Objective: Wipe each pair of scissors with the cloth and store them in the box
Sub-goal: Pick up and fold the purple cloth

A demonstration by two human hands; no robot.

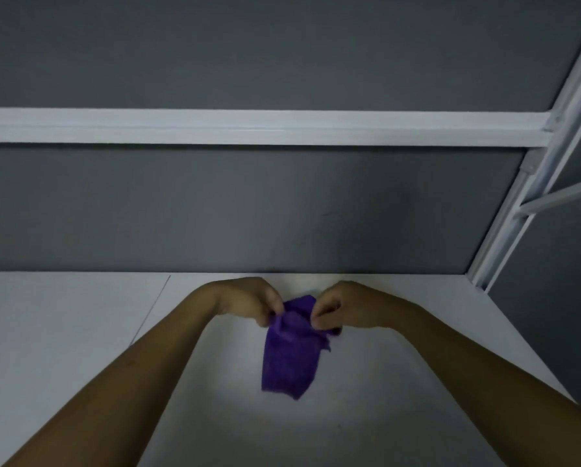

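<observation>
Head view: cloth (287,358), purple, bunched at its top edge and held up btwn both hands, over the near-middle of the white table (80,315). Long axis runs from the pinched top back toward the person, loose lower end nearest the camera. Can't tell if that end touches the table or hangs just clear.

Left hand (252,299) pinches the top left corner, thumb and fingers curled onto the fabric. Right hand (346,308) pinches the top right corner the same way. Hands sit close together w/ only a narrow strip of cloth btwn them, both equally near it. A small flap sticks out under the right hand.

No scissors in view and no box either, so nothing to say re contents. Judging from that, the wipe hasn't got a target yet. Next move prob. needs one hand to let go and reach for a pair somewhere out of shot, the other keeping the cloth.

Behind the table: grey partition wall (248,203) w/ a white rail (248,127) across it, white frame post (518,210) at right.
</observation>
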